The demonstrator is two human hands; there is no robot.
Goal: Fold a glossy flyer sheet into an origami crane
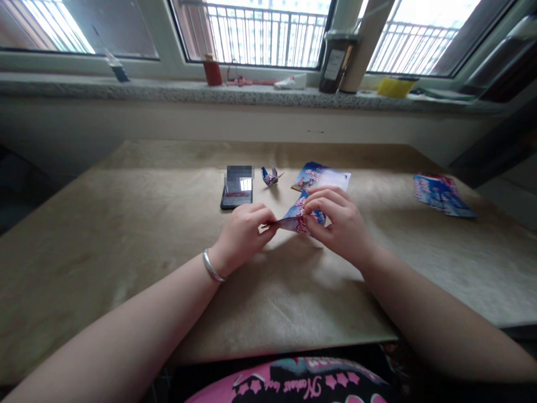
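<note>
Between my hands, just above the table, is a partly folded sheet of printed paper [297, 211] in blue, red and white. The thumb and fingers of my left hand [248, 228] pinch its left corner. On the other side my right hand [335, 221] grips the paper between thumb and fingers, covering part of it. Beyond my hands stands a small folded paper crane [271, 177] with the same kind of print. Left of the crane a smartphone [237, 190] lies face up. Several printed sheets [323, 176] lie behind my right hand.
More printed leaflets [442, 195] lie at the right of the table [146, 240]. On the window sill [168, 92] stand a red bottle [212, 71], a dark lidded container [334, 64] and a yellow item [395, 87].
</note>
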